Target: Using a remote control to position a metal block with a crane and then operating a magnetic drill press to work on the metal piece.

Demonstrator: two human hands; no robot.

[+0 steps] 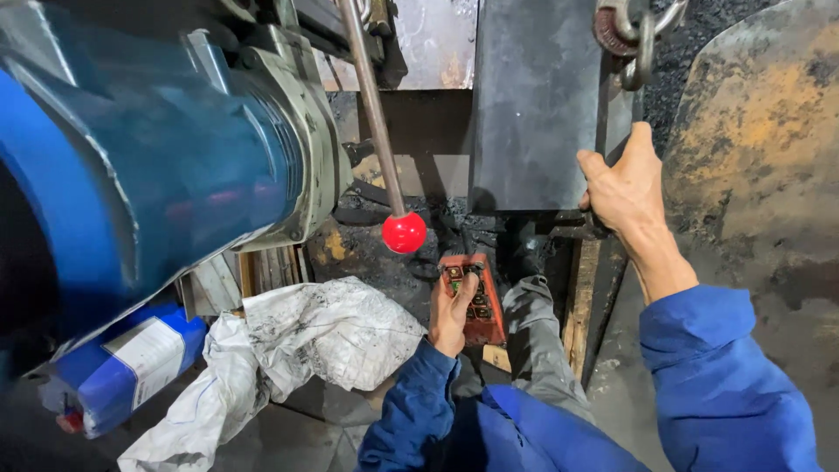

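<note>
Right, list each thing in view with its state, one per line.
left hand: gripping the orange button pendant, thumb on its buttons
right hand: gripping the edge of the dark steel plate
dark steel plate: upright, hung on a chain
red-knobbed lever: untouched
white sack: crumpled, soiled
</note>
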